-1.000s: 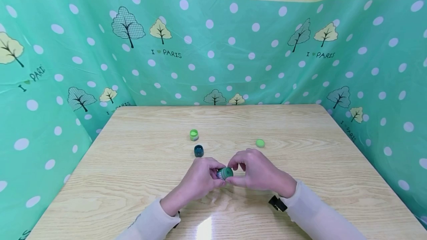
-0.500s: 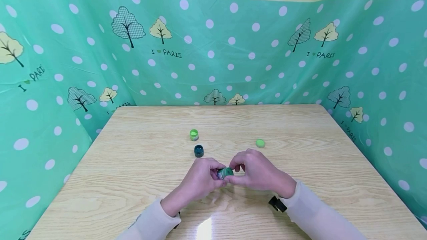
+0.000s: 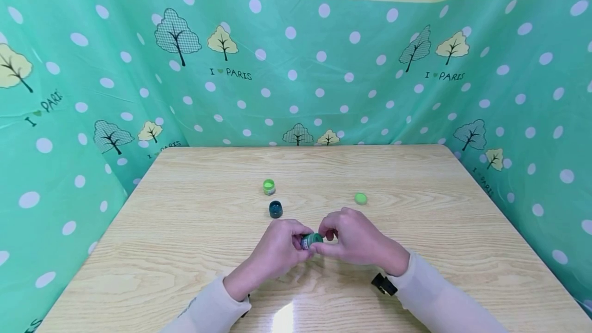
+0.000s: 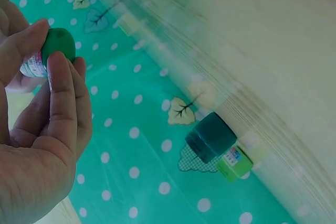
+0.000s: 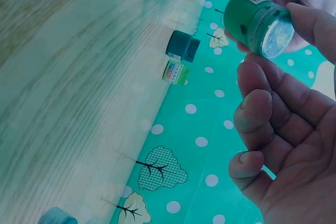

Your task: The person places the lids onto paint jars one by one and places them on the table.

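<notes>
My left hand (image 3: 279,250) grips a small green paint jar (image 3: 307,242) by its labelled side, tilted on its side above the table. At its right end is my right hand (image 3: 358,239), with thumb and index finger pinching the rim. The right wrist view shows the jar (image 5: 244,22) with a pale, shiny round end face toward the right hand; the other right fingers are loosely bent below. Behind the hands stand an uncapped dark teal paint jar (image 3: 275,209) and an uncapped light green paint jar (image 3: 269,187).
A light green lid (image 3: 361,199) lies on the wooden table (image 3: 208,194), beyond the right hand. A polka-dot cloth (image 3: 319,66) hangs behind and along both sides. A black strap (image 3: 384,283) sits at the right wrist.
The right thumb has shifted slightly left over the jar's end, and the right index finger has eased a little to the right. The left hand and the standing jars stay in place.
</notes>
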`<move>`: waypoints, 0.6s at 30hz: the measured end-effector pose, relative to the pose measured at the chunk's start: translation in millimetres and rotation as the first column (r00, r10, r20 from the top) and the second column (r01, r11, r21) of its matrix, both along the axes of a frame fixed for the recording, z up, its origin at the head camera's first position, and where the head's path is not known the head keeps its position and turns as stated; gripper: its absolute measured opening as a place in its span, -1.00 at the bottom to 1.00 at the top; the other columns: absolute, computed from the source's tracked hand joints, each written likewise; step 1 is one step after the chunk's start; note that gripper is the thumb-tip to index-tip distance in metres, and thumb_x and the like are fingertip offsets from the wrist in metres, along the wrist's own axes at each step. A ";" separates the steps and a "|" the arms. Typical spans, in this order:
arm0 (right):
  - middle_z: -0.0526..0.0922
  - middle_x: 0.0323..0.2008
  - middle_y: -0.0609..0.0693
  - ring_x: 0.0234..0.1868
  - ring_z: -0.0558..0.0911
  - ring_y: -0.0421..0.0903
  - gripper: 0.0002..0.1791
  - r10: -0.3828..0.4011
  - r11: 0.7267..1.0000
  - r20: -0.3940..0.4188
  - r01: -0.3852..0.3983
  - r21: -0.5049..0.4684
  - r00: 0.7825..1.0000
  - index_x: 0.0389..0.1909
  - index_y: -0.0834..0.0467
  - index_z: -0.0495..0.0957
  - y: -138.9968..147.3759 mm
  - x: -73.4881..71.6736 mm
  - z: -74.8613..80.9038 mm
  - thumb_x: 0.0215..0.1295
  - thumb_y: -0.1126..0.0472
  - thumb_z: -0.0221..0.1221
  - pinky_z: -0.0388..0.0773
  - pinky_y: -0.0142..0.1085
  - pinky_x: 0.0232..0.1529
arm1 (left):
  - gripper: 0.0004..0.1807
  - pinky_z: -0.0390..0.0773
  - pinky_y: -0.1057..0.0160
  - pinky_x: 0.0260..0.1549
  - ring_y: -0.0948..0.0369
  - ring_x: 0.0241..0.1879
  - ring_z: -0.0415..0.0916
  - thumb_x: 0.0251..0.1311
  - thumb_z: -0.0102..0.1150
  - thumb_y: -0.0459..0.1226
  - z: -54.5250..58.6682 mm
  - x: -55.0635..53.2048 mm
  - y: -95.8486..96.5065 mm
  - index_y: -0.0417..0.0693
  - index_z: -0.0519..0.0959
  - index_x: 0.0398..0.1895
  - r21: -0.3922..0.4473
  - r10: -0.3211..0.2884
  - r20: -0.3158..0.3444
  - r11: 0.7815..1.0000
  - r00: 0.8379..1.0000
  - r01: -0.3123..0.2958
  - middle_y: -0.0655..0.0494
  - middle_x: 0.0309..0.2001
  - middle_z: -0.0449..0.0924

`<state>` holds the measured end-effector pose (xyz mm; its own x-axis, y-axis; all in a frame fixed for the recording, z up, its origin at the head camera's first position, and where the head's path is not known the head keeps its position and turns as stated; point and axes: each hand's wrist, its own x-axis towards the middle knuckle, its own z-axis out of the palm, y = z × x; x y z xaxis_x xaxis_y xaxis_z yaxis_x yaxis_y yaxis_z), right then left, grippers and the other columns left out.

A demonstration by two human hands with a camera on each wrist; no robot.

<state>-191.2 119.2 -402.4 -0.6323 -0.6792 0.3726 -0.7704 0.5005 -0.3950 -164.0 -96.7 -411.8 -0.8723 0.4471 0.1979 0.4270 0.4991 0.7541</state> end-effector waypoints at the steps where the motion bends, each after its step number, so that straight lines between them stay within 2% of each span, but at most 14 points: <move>1: 0.55 -0.58 -0.32 -0.62 0.30 -0.44 -0.76 -0.002 1.000 0.007 0.002 -0.004 1.000 -0.48 -0.01 0.72 -0.2 0.1 0.3 0.17 -0.06 0.48 0.36 -0.47 -0.55 | -0.78 0.64 0.44 -0.45 0.38 -0.42 0.57 0.01 0.53 -0.48 0.0 -0.1 0.0 -0.13 0.78 -0.25 -0.001 0.001 -0.003 1.000 1.000 -0.001 0.15 -0.32 0.70; 10: 0.64 -0.53 -0.24 -0.64 0.39 -0.35 -0.74 -0.017 1.000 0.067 0.018 -0.020 0.998 -0.42 0.00 0.75 -0.3 -0.3 2.6 0.13 -0.10 0.51 0.38 -0.49 -0.62 | -0.77 0.63 0.45 -0.43 0.38 -0.41 0.57 0.00 0.54 -0.47 0.2 -0.9 -0.9 -0.15 0.78 -0.24 -0.006 0.002 -0.026 1.000 1.000 -0.002 0.12 -0.31 0.71; 13: 0.69 -0.48 -0.20 -0.62 0.41 -0.33 -0.65 -0.025 0.999 0.077 0.027 -0.018 0.997 -0.36 0.00 0.76 1.5 -0.5 3.7 0.13 -0.21 0.48 0.40 -0.46 -0.60 | -0.76 0.63 0.43 -0.44 0.36 -0.41 0.57 0.00 0.56 -0.43 1.1 -0.8 -1.2 -0.15 0.78 -0.22 -0.008 0.005 -0.027 1.000 1.000 -0.005 0.12 -0.29 0.71; 18: 0.71 -0.36 -0.16 -0.47 0.51 -0.25 -0.44 -0.045 0.999 0.080 0.045 0.005 0.996 -0.18 0.07 0.76 4.7 -0.2 6.2 0.12 -0.35 0.40 0.48 -0.42 -0.45 | -0.68 0.61 0.42 -0.44 0.34 -0.41 0.54 -0.05 0.61 -0.37 3.0 0.2 -1.6 -0.14 0.78 -0.16 -0.047 0.038 -0.039 0.998 0.998 -0.040 0.14 -0.21 0.69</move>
<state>-191.5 123.9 -396.2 -0.6899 -0.6507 0.3171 -0.7130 0.5352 -0.4529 -163.8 -98.4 -408.9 -0.8816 0.4225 0.2106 0.4344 0.5515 0.7122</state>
